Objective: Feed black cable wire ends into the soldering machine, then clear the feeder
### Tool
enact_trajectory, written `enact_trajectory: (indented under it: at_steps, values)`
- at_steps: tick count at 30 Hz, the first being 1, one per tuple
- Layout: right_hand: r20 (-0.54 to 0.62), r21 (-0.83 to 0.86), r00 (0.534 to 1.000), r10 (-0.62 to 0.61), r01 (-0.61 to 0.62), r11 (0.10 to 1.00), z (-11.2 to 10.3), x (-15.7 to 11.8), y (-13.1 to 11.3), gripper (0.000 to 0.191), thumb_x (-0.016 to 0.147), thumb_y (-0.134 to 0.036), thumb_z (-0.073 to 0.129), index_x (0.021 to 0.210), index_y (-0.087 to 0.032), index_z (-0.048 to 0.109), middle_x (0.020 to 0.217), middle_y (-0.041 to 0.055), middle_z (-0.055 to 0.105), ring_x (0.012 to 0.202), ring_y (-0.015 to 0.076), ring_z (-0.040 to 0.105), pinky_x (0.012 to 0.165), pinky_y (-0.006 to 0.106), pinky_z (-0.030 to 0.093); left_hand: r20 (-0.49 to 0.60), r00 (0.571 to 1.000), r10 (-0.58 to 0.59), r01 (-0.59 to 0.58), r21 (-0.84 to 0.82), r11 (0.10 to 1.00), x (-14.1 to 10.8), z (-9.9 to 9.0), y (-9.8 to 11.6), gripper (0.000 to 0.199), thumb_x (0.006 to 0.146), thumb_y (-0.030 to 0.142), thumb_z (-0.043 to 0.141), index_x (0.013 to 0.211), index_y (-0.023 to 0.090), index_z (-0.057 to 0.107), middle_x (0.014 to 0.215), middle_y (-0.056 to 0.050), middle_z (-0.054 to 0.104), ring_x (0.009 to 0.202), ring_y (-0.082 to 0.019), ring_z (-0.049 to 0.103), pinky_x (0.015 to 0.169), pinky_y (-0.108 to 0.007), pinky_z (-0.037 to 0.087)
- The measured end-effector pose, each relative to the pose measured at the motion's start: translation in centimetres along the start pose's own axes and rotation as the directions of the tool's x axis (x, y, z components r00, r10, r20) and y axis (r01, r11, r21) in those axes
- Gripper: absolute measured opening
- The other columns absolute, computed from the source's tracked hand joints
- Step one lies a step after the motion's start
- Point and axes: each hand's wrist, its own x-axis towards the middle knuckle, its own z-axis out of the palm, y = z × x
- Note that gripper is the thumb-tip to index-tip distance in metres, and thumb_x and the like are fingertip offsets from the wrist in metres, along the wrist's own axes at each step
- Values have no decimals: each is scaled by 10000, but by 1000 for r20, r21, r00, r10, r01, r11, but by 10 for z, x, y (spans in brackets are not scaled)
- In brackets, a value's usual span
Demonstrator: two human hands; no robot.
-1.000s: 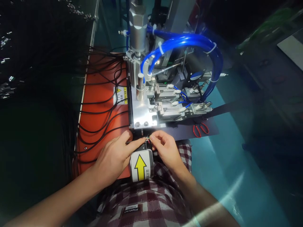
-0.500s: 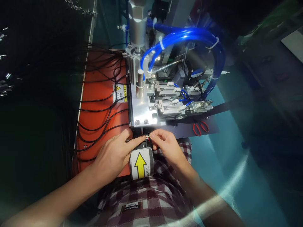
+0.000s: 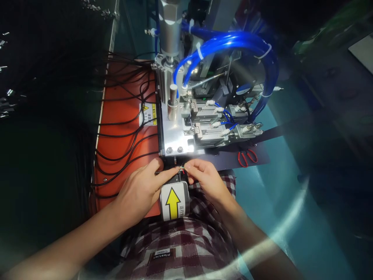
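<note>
Just in front of the machine's bright metal plate [image 3: 177,134], a small part with thin coloured wires [image 3: 182,168] lies between my two hands. My right hand [image 3: 204,175] pinches the part's right side with thumb and forefinger. From the other side, my left hand [image 3: 142,186] reaches in with its index finger stretched out, the tip touching or nearly touching the part. The other left fingers are partly hidden. Below the fingertips is a white label with a yellow arrow [image 3: 173,202] on a dark rounded block.
Black cables [image 3: 122,136] cross the orange surface [image 3: 116,116] at the left. Blue tubes [image 3: 233,41] arch over metal cylinders [image 3: 210,132]. Red-handled scissors [image 3: 247,158] lie on the dark sheet at the right. A checked garment [image 3: 186,249] is close below my hands.
</note>
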Motion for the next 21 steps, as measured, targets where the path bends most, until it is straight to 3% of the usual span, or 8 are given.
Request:
enact_trajectory:
  at_steps: [9,21]
  values:
    - [20,40,1000,15,-16,999,0,0,1,281,736,-395,632,603,-167,534,503,-50,487,492,92,399,522,244,286,-11,1000,8,-8,12,1000,2,1,0,377,895,141,398,1203,220,600,814,-47,486,651,-168,538,545,-259,439]
    - [-69,-119,993,-92,83,989,3,-3,6,211,805,-362,573,716,-176,530,575,-38,504,519,115,469,509,245,363,-39,999,29,-27,43,999,1,1,0,367,898,145,393,1180,211,618,795,-46,502,616,-160,538,528,-257,438]
